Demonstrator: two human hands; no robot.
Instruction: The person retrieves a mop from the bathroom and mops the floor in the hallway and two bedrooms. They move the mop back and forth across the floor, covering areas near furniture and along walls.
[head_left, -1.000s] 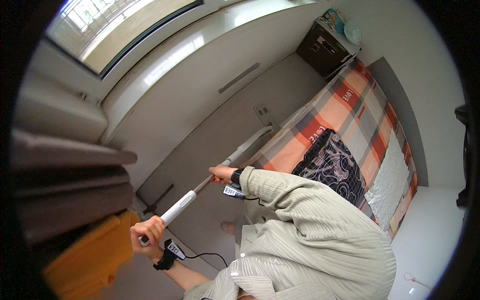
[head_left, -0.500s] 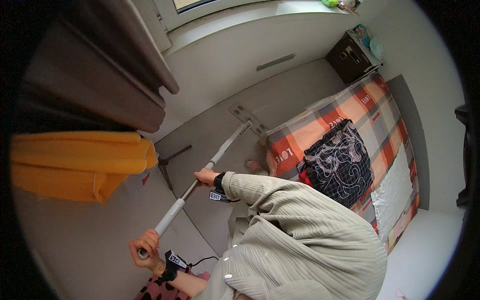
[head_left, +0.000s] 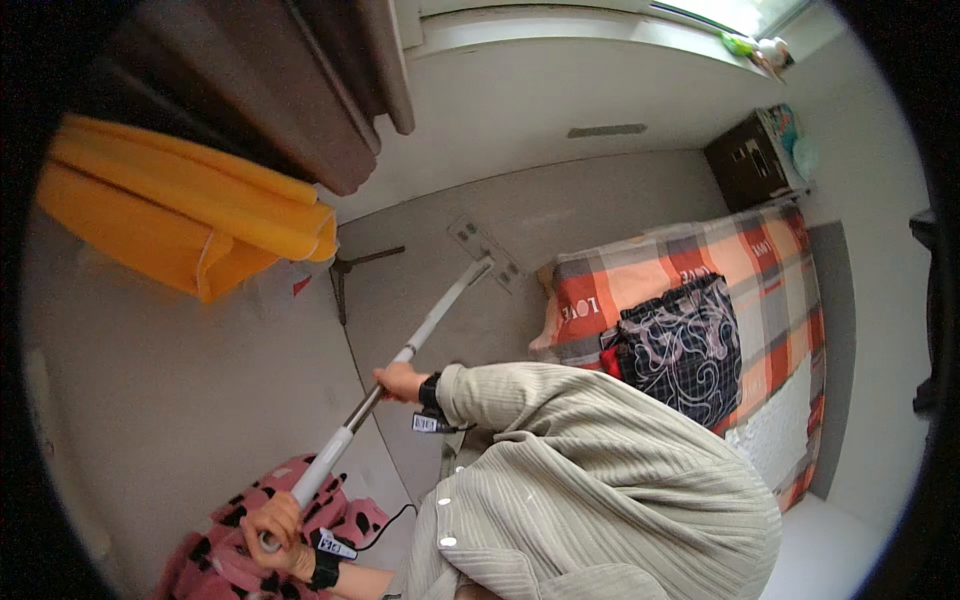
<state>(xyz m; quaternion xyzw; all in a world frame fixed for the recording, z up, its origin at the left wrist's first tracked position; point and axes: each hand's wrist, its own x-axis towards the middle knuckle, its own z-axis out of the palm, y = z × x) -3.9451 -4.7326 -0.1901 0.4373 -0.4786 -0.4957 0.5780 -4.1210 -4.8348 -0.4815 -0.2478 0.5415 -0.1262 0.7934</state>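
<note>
A flat mop slants across the view, with a white and metal pole (head_left: 432, 318) and a flat rectangular head (head_left: 487, 254) lying on the grey floor by the bed's corner. My left hand (head_left: 274, 530) is wrapped round the pole's near end at the lower left. Farther up, my right hand (head_left: 402, 382) grips the pole around its bare metal section. Both wrists wear black straps with small tagged devices. Beneath my left hand lies pink fabric with black spots (head_left: 215, 545).
The bed has an orange and grey checked cover (head_left: 640, 270), with a dark patterned cloth bundle (head_left: 680, 350) on it. A dark brown cabinet (head_left: 745, 160) stands beyond. Brown curtain (head_left: 310, 90) and yellow cloth (head_left: 190, 210) hang left, near a dark stand's legs (head_left: 365, 262).
My view has swung, bringing more pink fabric in at the lower left. The mop head now lies slightly farther from the bed's corner. Both hands keep their grip.
</note>
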